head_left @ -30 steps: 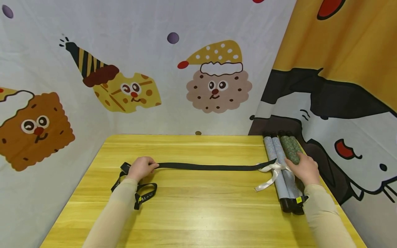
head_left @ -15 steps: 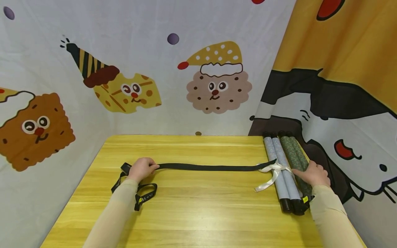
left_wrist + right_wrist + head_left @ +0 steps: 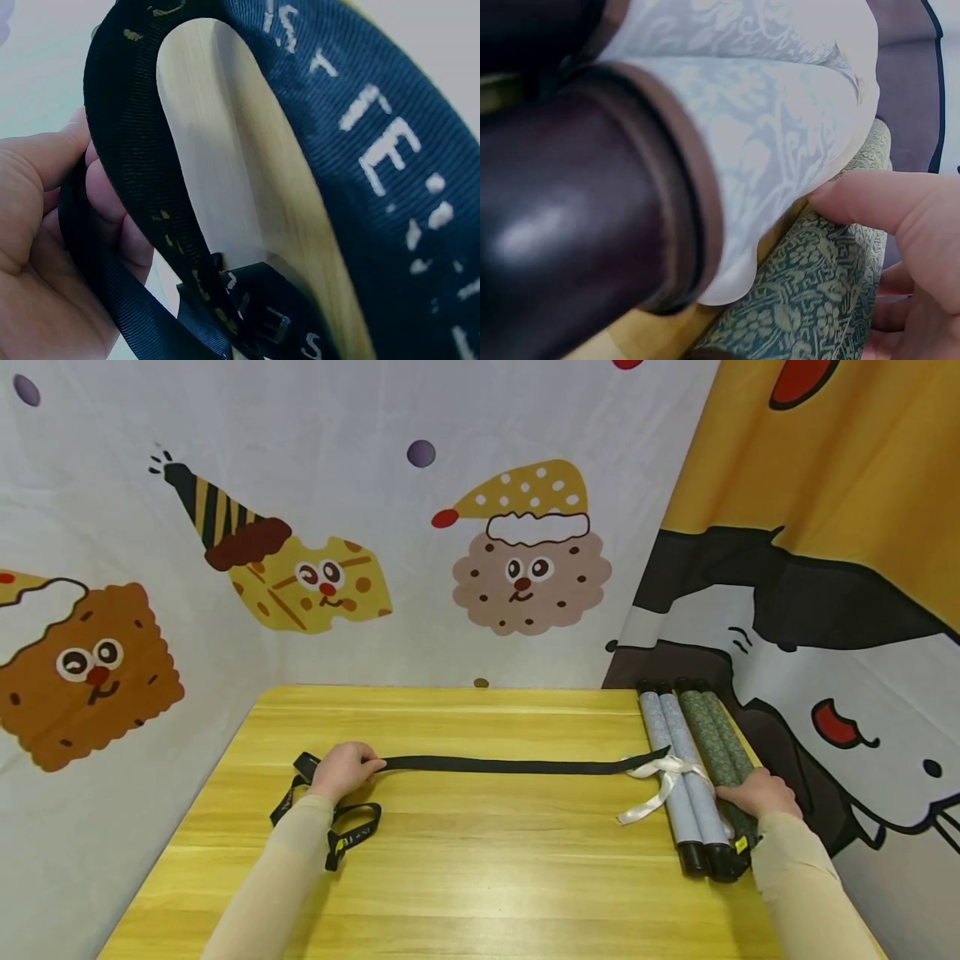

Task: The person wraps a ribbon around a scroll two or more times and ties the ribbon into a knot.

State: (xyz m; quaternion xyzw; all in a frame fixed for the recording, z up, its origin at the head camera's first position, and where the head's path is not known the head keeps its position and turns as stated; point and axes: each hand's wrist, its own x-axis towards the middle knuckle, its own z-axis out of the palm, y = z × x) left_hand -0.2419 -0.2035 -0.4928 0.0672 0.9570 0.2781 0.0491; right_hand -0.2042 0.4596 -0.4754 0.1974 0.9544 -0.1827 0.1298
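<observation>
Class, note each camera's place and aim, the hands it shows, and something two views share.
Head: on the head, facing forward and down at the table; left hand, right hand and sleeves show.
Left wrist: on that wrist, facing the black strap; left hand shows.
Right wrist: on that wrist, facing pale rolls; right hand shows.
Shared by head and right wrist: the pale rolls.

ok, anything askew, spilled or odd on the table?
Mildly: the black strap lies straight across the table, but past the left hand it twists into loose loops. The white ribbon on the pale rolls trails a tail onto the table. Both look untidy. No spill or damage shows.
</observation>
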